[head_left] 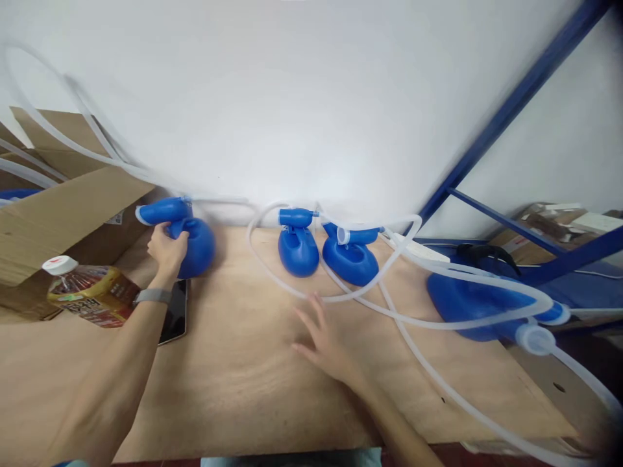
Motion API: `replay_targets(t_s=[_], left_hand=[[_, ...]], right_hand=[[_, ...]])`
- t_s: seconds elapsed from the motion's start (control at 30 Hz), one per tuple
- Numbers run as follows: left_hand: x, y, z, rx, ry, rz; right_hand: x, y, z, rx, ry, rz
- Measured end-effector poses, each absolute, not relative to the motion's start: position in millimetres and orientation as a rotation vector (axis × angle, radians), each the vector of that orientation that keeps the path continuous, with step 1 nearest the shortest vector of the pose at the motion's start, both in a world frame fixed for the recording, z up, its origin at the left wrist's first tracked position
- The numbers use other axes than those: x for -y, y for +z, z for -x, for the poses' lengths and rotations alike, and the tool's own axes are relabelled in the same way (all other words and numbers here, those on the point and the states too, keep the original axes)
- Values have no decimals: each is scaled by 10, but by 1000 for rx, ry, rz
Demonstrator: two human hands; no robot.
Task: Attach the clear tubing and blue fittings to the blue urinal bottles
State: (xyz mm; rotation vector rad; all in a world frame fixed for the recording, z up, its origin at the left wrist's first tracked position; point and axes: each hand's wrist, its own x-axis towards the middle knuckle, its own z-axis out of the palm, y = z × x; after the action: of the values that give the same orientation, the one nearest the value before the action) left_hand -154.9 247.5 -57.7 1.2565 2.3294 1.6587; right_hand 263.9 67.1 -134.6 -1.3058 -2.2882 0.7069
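Observation:
My left hand (pixel 168 246) is closed around the neck area of a blue plastic urinal bottle (pixel 198 250) at the left, its mouth piece pointing left. A clear hose runs from its top back toward the wall. My right hand (pixel 324 340) hovers over the middle of the table with fingers spread, holding nothing. Just beyond it stand two more bottles, a smaller-looking one (pixel 298 253) and another (pixel 350 259) beside it. White translucent hose (pixel 292 288) loops around and in front of them, near my right fingertips.
An open cardboard box (pixel 73 214) with hoses stands at left. A drink bottle (pixel 97 295) and a phone (pixel 175 314) lie by my left forearm. At right, more blue urinal bottle (pixel 467 305) and hose overhang the wooden table (pixel 233 389) edge near a blue metal rack (pixel 516 110).

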Motion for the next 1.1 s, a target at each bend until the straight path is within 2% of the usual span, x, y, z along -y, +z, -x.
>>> replay_targets(t_s=[0.17,0.3,0.43,0.53,0.6,0.77,0.87,0.97,1.1], left_hand=[[-1837,-451,758,-2205,1616,-1451],[-944,-661,89,-2081,1518,-1521],[-188,-1048,-553,-1899,1436,-1717],[43,-1230,-948,-1802,1399,-1865],[48,-1275,-1155,-1721,1357,-1932],[-206,-1242,-1430,-1377,1300,-1898],[-484,-1150,-1359,-1236,1324,-1642],[-857,-1001,-1174,-1342,1418,-1416],[-1267,-839,-1059,-1220,1233,-1581]], right_hand=[[-228,-1457,-3008,2155,940,1350],[-181,-1570,-3140,1771,940,1406],[-112,-1480,-3088,1558,840,1337],[-75,-1256,-2996,1496,589,1287],[-115,-1098,-2939,1459,542,1271],[-509,-868,-2858,1230,952,1131],[-779,-818,-2857,1005,944,1159],[-922,-805,-2851,916,939,1205],[-975,-892,-2815,924,909,1203]])
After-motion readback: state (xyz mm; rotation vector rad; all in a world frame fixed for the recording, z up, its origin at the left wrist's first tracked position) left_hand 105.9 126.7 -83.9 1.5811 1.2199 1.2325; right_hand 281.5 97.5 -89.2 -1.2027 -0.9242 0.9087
